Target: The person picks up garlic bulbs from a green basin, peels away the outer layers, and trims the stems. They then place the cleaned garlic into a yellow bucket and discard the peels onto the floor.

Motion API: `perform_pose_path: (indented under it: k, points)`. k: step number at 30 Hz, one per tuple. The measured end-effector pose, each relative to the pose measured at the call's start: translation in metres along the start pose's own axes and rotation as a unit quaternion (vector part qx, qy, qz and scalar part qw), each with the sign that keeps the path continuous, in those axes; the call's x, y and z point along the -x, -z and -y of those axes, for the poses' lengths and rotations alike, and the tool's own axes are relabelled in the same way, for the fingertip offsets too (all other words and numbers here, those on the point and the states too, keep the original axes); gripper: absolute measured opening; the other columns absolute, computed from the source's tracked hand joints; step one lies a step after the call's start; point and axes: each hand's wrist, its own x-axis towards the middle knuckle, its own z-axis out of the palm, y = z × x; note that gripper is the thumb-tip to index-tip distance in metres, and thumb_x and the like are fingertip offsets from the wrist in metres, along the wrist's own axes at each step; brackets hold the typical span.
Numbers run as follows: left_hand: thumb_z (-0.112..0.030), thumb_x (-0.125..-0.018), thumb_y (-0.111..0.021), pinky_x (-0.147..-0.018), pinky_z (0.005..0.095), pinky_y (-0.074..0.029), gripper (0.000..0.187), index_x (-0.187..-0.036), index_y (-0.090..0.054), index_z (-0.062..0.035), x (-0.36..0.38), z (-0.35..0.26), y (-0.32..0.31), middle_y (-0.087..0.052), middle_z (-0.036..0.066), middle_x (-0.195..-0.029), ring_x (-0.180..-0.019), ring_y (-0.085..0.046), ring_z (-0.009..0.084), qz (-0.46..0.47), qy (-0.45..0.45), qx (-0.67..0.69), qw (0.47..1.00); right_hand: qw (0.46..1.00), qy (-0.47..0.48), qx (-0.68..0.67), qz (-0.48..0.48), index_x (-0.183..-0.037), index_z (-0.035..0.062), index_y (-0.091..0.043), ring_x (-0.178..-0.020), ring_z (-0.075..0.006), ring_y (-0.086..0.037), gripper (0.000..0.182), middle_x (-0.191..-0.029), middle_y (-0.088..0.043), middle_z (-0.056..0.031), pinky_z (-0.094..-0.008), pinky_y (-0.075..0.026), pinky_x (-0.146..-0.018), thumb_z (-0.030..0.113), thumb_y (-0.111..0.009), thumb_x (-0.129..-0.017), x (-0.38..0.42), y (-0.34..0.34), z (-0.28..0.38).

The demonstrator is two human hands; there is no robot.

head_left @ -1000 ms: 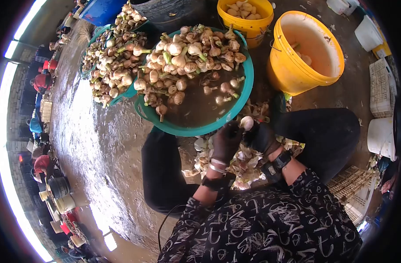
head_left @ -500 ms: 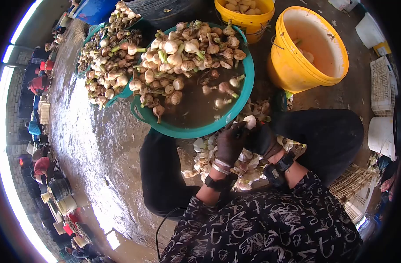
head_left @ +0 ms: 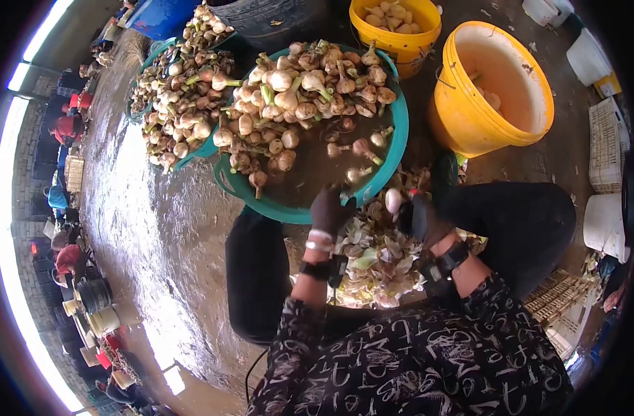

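Note:
My right hand (head_left: 428, 220), in a dark glove, is closed on a pale peeled garlic bulb (head_left: 393, 201) at its fingertips. Something small and red shows by its thumb, too little to name. At the near rim of a green tub (head_left: 402, 132), my left hand (head_left: 331, 210), also gloved, is blurred, so its fingers cannot be made out. Unpeeled garlic bulbs (head_left: 286, 82) are heaped in the tub, and several lie in the brown water (head_left: 303, 173) there. Between my legs, garlic skins (head_left: 379, 260) form a pile below both hands.
A yellow bucket (head_left: 462, 125) with a few pale pieces inside stands right of the tub. Behind it, a smaller yellow bucket (head_left: 400, 47) holds peeled garlic. More bulbs (head_left: 182, 114) fill a container at left. White crates (head_left: 608, 149) line the right; other people (head_left: 69, 260) sit far left.
My left hand has moved left, away from the bulb, to the tub's rim. My right hand keeps the bulb and has shifted slightly right. The view has shifted a little.

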Motion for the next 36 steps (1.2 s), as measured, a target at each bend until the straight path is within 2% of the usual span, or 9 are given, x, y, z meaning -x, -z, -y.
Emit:
perform_pose_path:
  k: [4, 8, 10, 15, 22, 29, 32, 34, 36]
  points:
    - [-0.027, -0.071, -0.068, -0.083, 0.0385, -0.047, 0.043, -0.109, -0.06, -0.009, -0.061, 0.032, -0.051, -0.061, 0.017, -0.105, -0.097, -0.058, 0.0332, 0.064, -0.061, 0.021, 0.996, 0.952, 0.278, -0.001, 0.131, -0.105, 0.0036, -0.056, -0.078, -0.0151, -0.057, 0.034, -0.088, -0.061, -0.0069, -0.0234, -0.047, -0.068, 0.032, -0.043, -0.094, -0.111, 0.026, 0.096]
    - [-0.024, -0.076, -0.068, -0.08, 0.034, -0.049, 0.044, -0.114, -0.057, -0.0063, -0.085, 0.06, -0.09, -0.063, 0.015, -0.103, -0.093, -0.061, 0.0263, 0.217, -0.059, 0.094, 0.97, 0.96, 0.191, -0.128, 0.159, -0.099, 0.0049, -0.06, -0.083, -0.0159, -0.058, 0.035, -0.095, -0.062, -0.005, -0.0307, -0.045, -0.067, 0.035, -0.046, -0.093, -0.017, -0.073, 0.152]
    - [-0.022, -0.078, -0.07, -0.076, 0.029, -0.049, 0.044, -0.115, -0.056, -0.002, -0.066, 0.031, -0.061, -0.064, 0.011, -0.101, -0.086, -0.061, 0.016, 0.2, 0.093, 0.353, 0.909, 0.865, 0.295, 0.403, -0.044, -0.094, 0.0051, -0.064, -0.072, -0.0203, -0.061, 0.035, -0.085, -0.066, -0.0081, -0.0366, -0.045, -0.062, 0.038, -0.053, -0.089, 0.001, -0.074, 0.12]
    - [-0.022, -0.068, -0.078, -0.077, 0.0288, -0.049, 0.048, -0.108, -0.061, -0.0018, -0.007, -0.036, -0.009, -0.065, 0.012, -0.097, -0.084, -0.062, 0.0163, 0.097, -0.002, 0.238, 0.966, 0.704, 0.342, 0.616, -0.089, -0.082, -0.0004, -0.062, -0.066, -0.0274, -0.062, 0.034, -0.069, -0.06, -0.0195, -0.0388, -0.045, -0.06, 0.034, -0.066, -0.079, -0.018, -0.051, 0.025]
    - [-0.013, -0.068, -0.078, -0.078, 0.0292, -0.049, 0.049, -0.109, -0.056, 0.0023, 0.024, -0.022, -0.019, -0.062, 0.009, -0.104, -0.089, -0.06, 0.0165, 0.111, 0.019, 0.363, 0.925, 0.7, 0.355, 0.619, -0.022, -0.091, -0.0008, -0.063, -0.067, -0.0278, -0.062, 0.026, -0.077, -0.064, -0.0167, -0.0374, -0.046, -0.06, 0.022, -0.063, -0.079, 0.02, -0.054, 0.017]
    - [-0.008, -0.072, -0.075, -0.083, 0.0286, -0.047, 0.047, -0.112, -0.052, 0.0026, 0.057, -0.064, -0.01, -0.06, 0.008, -0.105, -0.094, -0.056, 0.0136, 0.073, 0.033, 0.597, 0.798, 0.945, 0.107, 0.298, 0.085, -0.117, 0.0032, -0.053, -0.065, -0.018, -0.06, 0.036, -0.086, -0.063, -0.0082, -0.0302, -0.046, -0.057, 0.026, -0.046, -0.09, 0.062, -0.041, 0.009]
    - [-0.004, -0.073, -0.073, -0.083, 0.0286, -0.046, 0.047, -0.114, -0.05, 0.0015, 0.064, -0.06, -0.012, -0.06, 0.009, -0.104, -0.095, -0.056, 0.0133, 0.014, -0.042, 0.347, 0.937, 0.973, 0.057, 0.188, 0.119, -0.121, 0.0053, -0.051, -0.062, -0.0166, -0.056, 0.037, -0.086, -0.063, -0.0087, -0.029, -0.044, -0.057, 0.029, -0.046, -0.092, 0.062, -0.02, 0.001]
    - [-0.005, -0.073, -0.072, -0.076, 0.0281, -0.048, 0.033, -0.102, -0.057, 0.0007, 0.069, -0.069, -0.004, -0.063, 0.008, -0.095, -0.086, -0.057, 0.0116, -0.049, -0.051, 0.327, 0.942, 0.751, 0.248, 0.608, 0.063, -0.094, 0.0085, -0.061, -0.055, -0.009, -0.053, 0.037, -0.074, -0.059, -0.0001, -0.0244, -0.043, -0.049, 0.044, -0.052, -0.088, 0.063, -0.022, 0.008]
    - [-0.01, -0.077, -0.069, -0.068, 0.0285, -0.048, 0.017, -0.088, -0.063, 0.0006, 0.069, -0.058, -0.001, -0.064, 0.005, -0.085, -0.077, -0.059, 0.0125, 0.012, -0.23, 0.035, 0.972, 0.805, 0.194, 0.56, 0.029, -0.089, 0.0082, -0.061, -0.054, -0.0076, -0.051, 0.034, -0.071, -0.058, 0.0014, -0.0243, -0.04, -0.047, 0.042, -0.054, -0.088, 0.065, -0.028, 0.009]
